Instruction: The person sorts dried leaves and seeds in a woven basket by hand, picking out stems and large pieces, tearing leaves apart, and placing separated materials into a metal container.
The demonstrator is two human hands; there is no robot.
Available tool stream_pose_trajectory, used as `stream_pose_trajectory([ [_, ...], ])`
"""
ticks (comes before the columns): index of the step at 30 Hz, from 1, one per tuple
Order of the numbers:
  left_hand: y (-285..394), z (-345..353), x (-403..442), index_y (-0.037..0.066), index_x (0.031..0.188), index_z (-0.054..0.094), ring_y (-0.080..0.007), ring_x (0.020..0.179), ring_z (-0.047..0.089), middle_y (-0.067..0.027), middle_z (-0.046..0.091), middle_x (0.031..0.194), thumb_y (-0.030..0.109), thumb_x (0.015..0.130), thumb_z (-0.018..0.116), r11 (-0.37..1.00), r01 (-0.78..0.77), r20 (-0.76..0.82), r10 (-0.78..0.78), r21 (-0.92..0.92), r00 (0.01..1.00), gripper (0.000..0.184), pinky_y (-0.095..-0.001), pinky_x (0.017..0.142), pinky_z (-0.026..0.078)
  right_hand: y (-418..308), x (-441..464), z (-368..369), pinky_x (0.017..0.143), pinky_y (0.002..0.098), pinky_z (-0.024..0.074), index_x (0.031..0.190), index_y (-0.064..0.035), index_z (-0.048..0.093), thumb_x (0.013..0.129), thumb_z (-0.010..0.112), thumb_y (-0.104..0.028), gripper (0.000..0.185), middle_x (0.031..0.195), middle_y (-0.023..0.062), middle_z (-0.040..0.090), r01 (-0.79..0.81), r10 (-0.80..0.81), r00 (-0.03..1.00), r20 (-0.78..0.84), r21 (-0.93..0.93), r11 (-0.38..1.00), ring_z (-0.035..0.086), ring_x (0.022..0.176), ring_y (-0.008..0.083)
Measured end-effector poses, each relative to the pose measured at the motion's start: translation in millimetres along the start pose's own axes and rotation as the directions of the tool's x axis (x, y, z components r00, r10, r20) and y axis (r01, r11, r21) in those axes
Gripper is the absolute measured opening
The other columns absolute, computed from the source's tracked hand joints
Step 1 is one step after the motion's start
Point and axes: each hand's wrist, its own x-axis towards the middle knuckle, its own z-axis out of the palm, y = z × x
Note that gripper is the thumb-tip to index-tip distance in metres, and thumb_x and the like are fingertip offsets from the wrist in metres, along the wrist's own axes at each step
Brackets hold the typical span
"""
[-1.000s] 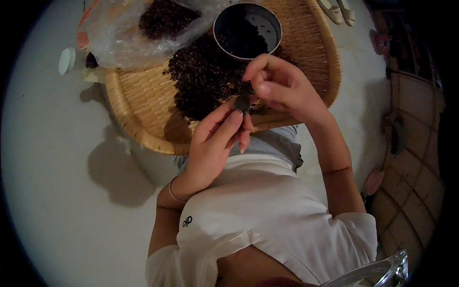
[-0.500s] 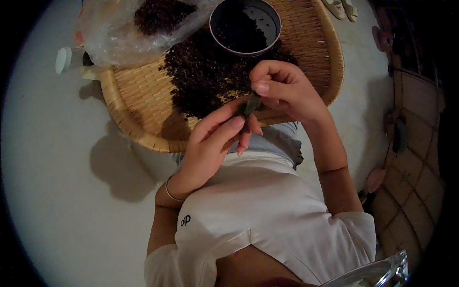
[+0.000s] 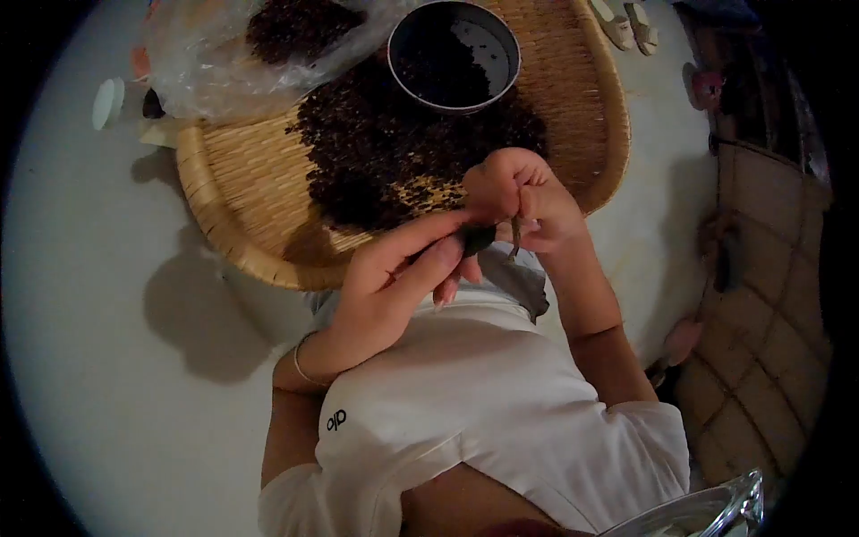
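My left hand [image 3: 394, 273] pinches a small dark green leaf-like piece [image 3: 477, 238] between thumb and fingers, at the near edge of a woven tray [image 3: 242, 183]. Just to its right, my right hand [image 3: 537, 201] is closed on a thin strip [image 3: 515, 234] that hangs down from its fingers. Beyond both hands a heap of dark loose bits [image 3: 358, 152] lies on the tray. A round metal tin [image 3: 497, 88], partly filled with dark bits, stands on the heap's far side.
A clear plastic bag [image 3: 206, 76] with dark material lies over the tray's far left. A white lid [image 3: 108, 104] is left of it. Shoes [image 3: 641, 29] sit on the floor at the far right. Shelving [image 3: 761, 80] is along the right side.
My right hand has moved nearer to me and turned, and the thin strip now hangs from it. The dark green piece in my left hand has moved slightly right and nearer to me.
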Motion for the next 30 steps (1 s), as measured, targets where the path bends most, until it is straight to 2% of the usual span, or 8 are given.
stream_pose_trajectory([
  [11,2.6,1.7,2.1,-0.002,0.116,0.050,-0.0109,0.064,0.046,-0.0074,0.057,0.083,0.019,0.093,0.042,0.985,0.069,-0.045,-0.077,-0.158,0.996,0.032,-0.0220,0.057,0.037,-7.9,0.1,17.0,0.040,0.0174,0.0279,0.081,-0.0013,0.058,0.077,0.068,-0.017,0.019,0.068,0.0006,0.051,0.074,-0.093,0.991,-0.096,-0.182,0.981,0.038,0.047,0.0031],
  [13,0.9,-0.7,5.5,-0.002,0.119,0.048,-0.0104,0.066,0.048,-0.0087,0.057,0.086,0.020,0.095,0.039,0.969,0.066,-0.007,-0.069,-0.237,0.998,0.035,-0.0220,0.057,0.038,-15.7,0.3,27.4,0.048,0.0180,0.0361,0.082,-0.0018,0.061,0.076,0.069,-0.017,0.018,0.067,-0.0011,0.053,0.051,-0.184,0.966,-0.184,-0.560,0.827,0.045,0.053,0.0045],
  [16,4.5,1.0,6.4,-0.002,0.121,0.046,-0.0103,0.069,0.049,-0.0103,0.058,0.089,0.025,0.096,0.035,0.940,0.083,-0.001,-0.088,-0.331,0.996,0.039,-0.0221,0.057,0.039,-31.8,0.3,53.0,0.051,0.0202,0.0356,0.077,-0.0021,0.060,0.074,0.066,-0.013,0.013,0.068,0.0014,0.055,-0.137,-0.174,0.937,-0.304,-0.775,0.616,0.046,0.058,0.0057],
  [23,9.4,-11.8,15.0,0.000,0.119,0.048,-0.0101,0.070,0.048,-0.0077,0.056,0.089,0.029,0.095,0.035,0.875,0.147,0.058,-0.135,-0.462,0.989,0.040,-0.0200,0.058,0.037,-33.7,10.9,53.6,0.047,0.0179,0.0321,0.092,-0.0017,0.062,0.086,0.054,-0.017,0.019,0.064,-0.0003,0.053,0.110,-0.399,0.911,-0.106,-0.869,0.482,0.042,0.051,0.0032],
  [25,36.1,1.1,13.7,0.000,0.119,0.048,-0.0096,0.070,0.048,-0.0060,0.055,0.088,0.029,0.095,0.036,0.920,0.136,-0.074,-0.174,-0.366,0.982,0.040,-0.0197,0.058,0.037,-43.0,6.0,49.0,0.042,0.0179,0.0275,0.099,-0.0024,0.058,0.092,0.045,-0.024,0.027,0.055,-0.0027,0.042,0.071,-0.234,0.941,-0.243,-0.535,0.842,0.035,0.045,0.0030],
  [26,48.6,2.9,12.6,0.001,0.119,0.048,-0.0090,0.069,0.047,-0.0043,0.055,0.087,0.030,0.095,0.036,0.944,0.144,-0.198,-0.208,-0.297,0.958,0.039,-0.0193,0.057,0.036,-43.6,7.0,45.9,0.042,0.0179,0.0275,0.099,-0.0024,0.058,0.092,0.045,-0.024,0.027,0.055,-0.0027,0.042,0.091,-0.247,0.943,-0.224,-0.540,0.837,0.035,0.045,0.0030],
  [28,62.8,-20.6,21.7,0.002,0.118,0.050,-0.0082,0.068,0.047,-0.0016,0.054,0.085,0.029,0.095,0.038,0.969,0.086,-0.053,-0.101,-0.233,0.993,0.038,-0.0187,0.058,0.037,-39.3,5.6,35.6,0.039,0.0185,0.0210,0.097,-0.0031,0.053,0.094,0.040,-0.027,0.028,0.053,-0.0040,0.034,0.145,-0.154,0.954,-0.256,-0.053,0.988,0.026,0.043,0.0030],
  [30,88.8,-26.4,46.9,0.003,0.115,0.052,-0.0077,0.069,0.047,-0.0011,0.055,0.085,0.027,0.094,0.040,0.990,0.046,-0.002,-0.047,-0.132,0.999,0.035,-0.0183,0.059,0.037,-38.6,3.9,28.6,0.037,0.0180,0.0217,0.090,-0.0052,0.050,0.093,0.041,-0.026,0.023,0.054,-0.0043,0.034,0.165,-0.132,0.948,-0.288,0.094,0.982,0.025,0.042,0.0039],
])
